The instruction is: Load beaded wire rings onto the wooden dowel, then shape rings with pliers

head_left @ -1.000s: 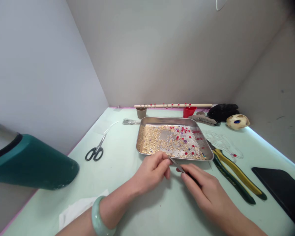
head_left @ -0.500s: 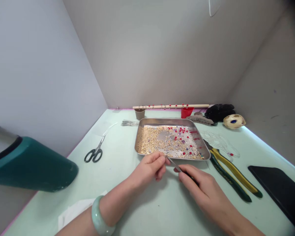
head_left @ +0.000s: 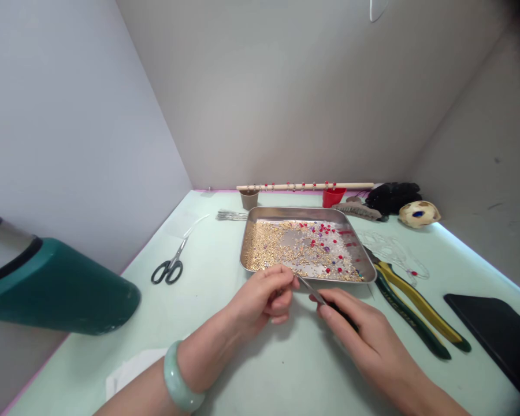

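A green bottle (head_left: 65, 289) and scissors (head_left: 173, 267) lie left; big pliers (head_left: 398, 306) lie right. The bead tray (head_left: 294, 213) sits just past the hands, and the left hand (head_left: 266, 297) hides some of its near edge. That hand's fingertips press together by the tip of a thin metal tool (head_left: 311, 290); what they pinch is too small to tell. The right hand (head_left: 366, 332) grips the tool's dark handle.

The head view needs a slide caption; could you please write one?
The right hand holds a slim metal tool toward the left hand, before a tray of beads.
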### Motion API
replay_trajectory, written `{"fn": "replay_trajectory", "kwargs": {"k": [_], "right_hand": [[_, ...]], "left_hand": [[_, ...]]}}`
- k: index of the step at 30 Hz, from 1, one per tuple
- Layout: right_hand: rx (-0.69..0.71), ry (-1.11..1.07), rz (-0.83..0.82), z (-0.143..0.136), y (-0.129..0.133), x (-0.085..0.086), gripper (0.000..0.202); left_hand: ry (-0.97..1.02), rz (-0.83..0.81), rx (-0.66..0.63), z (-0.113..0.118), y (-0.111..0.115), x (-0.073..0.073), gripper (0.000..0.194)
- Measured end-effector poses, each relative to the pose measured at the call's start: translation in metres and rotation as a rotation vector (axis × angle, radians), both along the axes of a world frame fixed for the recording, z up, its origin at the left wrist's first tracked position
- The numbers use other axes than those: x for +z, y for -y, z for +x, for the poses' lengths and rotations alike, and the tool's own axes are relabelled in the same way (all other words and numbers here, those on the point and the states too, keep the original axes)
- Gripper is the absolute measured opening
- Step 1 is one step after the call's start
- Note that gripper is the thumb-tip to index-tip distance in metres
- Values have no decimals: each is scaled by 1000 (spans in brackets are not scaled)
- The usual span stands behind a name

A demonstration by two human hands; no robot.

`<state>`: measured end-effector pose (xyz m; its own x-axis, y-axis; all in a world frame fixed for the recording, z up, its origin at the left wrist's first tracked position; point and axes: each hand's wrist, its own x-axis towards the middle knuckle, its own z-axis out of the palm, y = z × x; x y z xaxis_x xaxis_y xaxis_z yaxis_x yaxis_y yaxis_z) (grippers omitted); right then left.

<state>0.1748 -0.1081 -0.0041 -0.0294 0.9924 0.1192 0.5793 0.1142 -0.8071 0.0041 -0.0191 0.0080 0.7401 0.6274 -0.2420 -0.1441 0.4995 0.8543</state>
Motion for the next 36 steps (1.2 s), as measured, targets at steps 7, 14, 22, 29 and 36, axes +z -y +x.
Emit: {"fn": "replay_trajectory", "kwargs": {"k": [7,14,22,29,36], "right_hand": [[26,16,13,0,0,-3,30],[-17,29,13,0,-1,-4,32],[16,-189,-228,3,-3,10,31],[20,-281,-281,7,-3,9,32],[7,60,29,1,-1,3,28]], "left_hand": [[-47,65,26,4,1,-2,17],[-172,292,80,6,2,-3,25],[-147,345,30,3,1,-4,25],[-130,385,9,2,1,-4,22],[-266,504,12,2,2,-2,24]]}}
